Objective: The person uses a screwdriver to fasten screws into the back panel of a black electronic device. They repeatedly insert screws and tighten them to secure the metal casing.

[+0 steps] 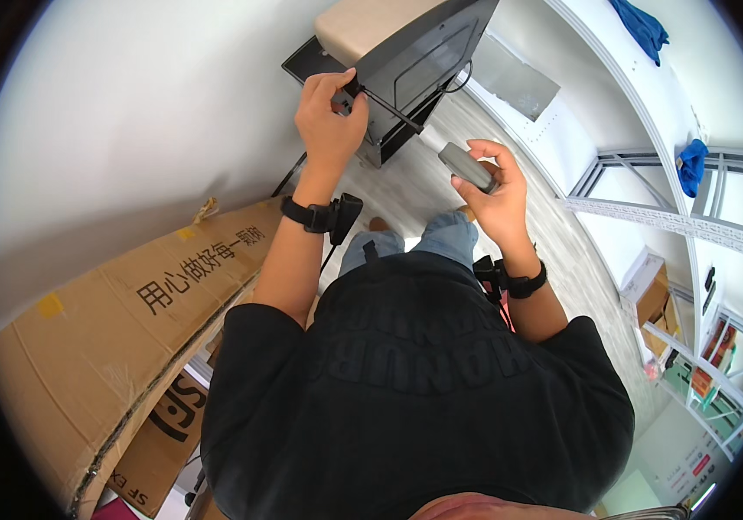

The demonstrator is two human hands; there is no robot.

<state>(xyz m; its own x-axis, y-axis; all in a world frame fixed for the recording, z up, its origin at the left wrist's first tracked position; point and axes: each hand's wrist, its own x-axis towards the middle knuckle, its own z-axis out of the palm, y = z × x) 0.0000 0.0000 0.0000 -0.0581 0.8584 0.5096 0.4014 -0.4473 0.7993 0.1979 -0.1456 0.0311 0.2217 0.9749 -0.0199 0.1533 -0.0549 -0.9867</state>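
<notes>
My left hand (330, 121) pinches a small black end piece (353, 87) between thumb and fingers. From it a thin dark rod (393, 111) slants down to the right, toward a short whitish section (431, 139). My right hand (497, 192) is closed around a grey, rounded block (466, 167) that lines up with that section. Whether rod and block form one piece, I cannot tell. Just beyond my hands stands a piece of furniture with a beige padded top (371, 33) and a black panel (432, 65) fitted with thin bars.
A long cardboard box (120, 303) lies along the wall on my left, with another carton (159, 442) below it. White metal shelving (649, 212) runs along the right, with blue cloths (692, 167) and boxes (651, 299) on it. Grey plank flooring (593, 303) lies between.
</notes>
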